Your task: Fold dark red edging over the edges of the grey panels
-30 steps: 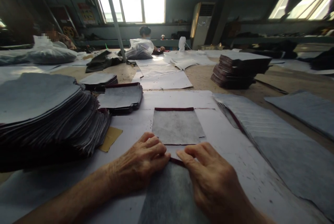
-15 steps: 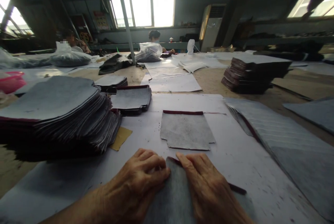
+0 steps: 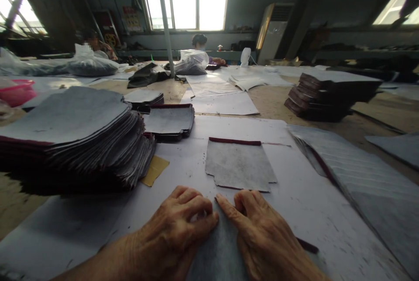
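Note:
A grey, fabric-like piece (image 3: 222, 246) lies in front of me, its lower part running out of view. My left hand (image 3: 183, 224) has its fingers curled, thumb and forefinger closed at the left edge of this piece. On its right side rests my right hand (image 3: 262, 228), the forefinger stretched out and pressing at the far, dark-edged corner while the other fingers bend. The right thumb is partly hidden. A dark strip (image 3: 307, 245) pokes out beyond the right hand. Just ahead, a similar notched grey piece (image 3: 240, 165) with a dark red far edge lies flat on white paper (image 3: 183, 172).
To the left rises a tall stack of grey pieces (image 3: 65, 115), with a smaller stack (image 3: 170, 119) behind it and a yellow scrap (image 3: 155, 169) beside it. Right are large grey sheets (image 3: 360, 176) and a dark stack (image 3: 327, 95). Two people sit across the table.
My right forefinger now presses over the dark edge at the far corner, covering more of it, and the other right fingers bend more. The view has shifted slightly left.

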`<action>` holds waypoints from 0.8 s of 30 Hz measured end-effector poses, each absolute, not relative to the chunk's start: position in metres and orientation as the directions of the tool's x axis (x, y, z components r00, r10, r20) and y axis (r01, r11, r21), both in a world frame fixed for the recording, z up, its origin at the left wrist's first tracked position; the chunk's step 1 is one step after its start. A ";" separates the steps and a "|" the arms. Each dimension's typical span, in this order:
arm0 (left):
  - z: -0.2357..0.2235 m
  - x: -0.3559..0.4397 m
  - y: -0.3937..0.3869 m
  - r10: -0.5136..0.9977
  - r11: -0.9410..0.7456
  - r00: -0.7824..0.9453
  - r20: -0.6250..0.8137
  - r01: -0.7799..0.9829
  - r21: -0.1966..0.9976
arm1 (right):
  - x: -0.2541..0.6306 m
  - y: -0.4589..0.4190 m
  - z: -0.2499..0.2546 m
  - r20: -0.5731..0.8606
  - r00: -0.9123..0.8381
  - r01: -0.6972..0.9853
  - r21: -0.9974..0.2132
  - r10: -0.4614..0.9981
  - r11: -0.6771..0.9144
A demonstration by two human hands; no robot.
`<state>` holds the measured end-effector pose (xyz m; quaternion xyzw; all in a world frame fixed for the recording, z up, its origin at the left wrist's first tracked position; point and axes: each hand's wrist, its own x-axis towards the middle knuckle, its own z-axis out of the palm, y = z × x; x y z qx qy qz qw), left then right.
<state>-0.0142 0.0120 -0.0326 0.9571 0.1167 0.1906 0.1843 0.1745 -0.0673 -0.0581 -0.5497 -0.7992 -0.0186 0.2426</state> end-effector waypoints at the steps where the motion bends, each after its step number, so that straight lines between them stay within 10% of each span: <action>1: -0.033 -0.014 0.012 0.294 -0.904 0.899 0.324 0.152 0.398 | 0.174 -0.067 -0.058 0.407 -0.284 0.890 -0.225 0.868 0.396; 8: -0.037 -0.015 0.011 0.287 -0.904 0.895 0.343 0.134 0.407 | 0.167 -0.066 -0.053 0.367 -0.282 0.921 -0.155 0.886 0.357; 14: -0.034 -0.014 0.010 0.316 -0.903 0.897 0.309 0.184 0.390 | 0.183 -0.073 -0.042 0.508 -0.078 0.806 -0.474 0.858 0.354; 19: -0.035 -0.016 0.011 0.313 -0.895 0.891 0.330 0.161 0.416 | 0.213 -0.096 -0.043 0.565 -0.036 0.938 -0.265 0.824 0.223; 24: -0.044 -0.021 0.017 0.371 -0.867 0.844 0.387 0.166 0.469 | 0.217 -0.110 -0.049 0.432 0.022 0.939 -0.318 0.902 0.130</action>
